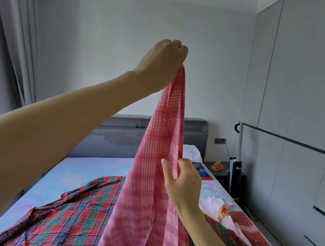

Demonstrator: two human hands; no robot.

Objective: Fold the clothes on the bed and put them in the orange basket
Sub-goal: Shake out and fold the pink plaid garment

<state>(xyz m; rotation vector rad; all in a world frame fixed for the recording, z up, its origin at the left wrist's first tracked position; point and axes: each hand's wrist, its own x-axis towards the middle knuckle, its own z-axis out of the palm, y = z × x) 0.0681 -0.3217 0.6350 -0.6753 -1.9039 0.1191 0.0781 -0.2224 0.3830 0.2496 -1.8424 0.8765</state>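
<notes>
Above the bed [85, 172], the left hand [164, 59] is raised high, fingers bunched into a closed grip on the top end of a pink checked garment [160, 143]. Held there, the cloth hangs in one long drape, its lower part running out of view at the bottom edge. Lower down, the right hand [183, 181] pinches an edge of the same garment between thumb and fingers. This looks like a way to find a seam or separate the layers so the piece can be opened out. Judged step: straightening the garment in the air before laying it flat to fold. Beneath it, a red-and-green plaid garment [70, 214] lies spread and rumpled across the mattress, unfolded. A white flowered cloth [218, 208] sits beside it toward the right edge. No orange basket is in view, so its position cannot be told. Folding appears to be at an early stage.
</notes>
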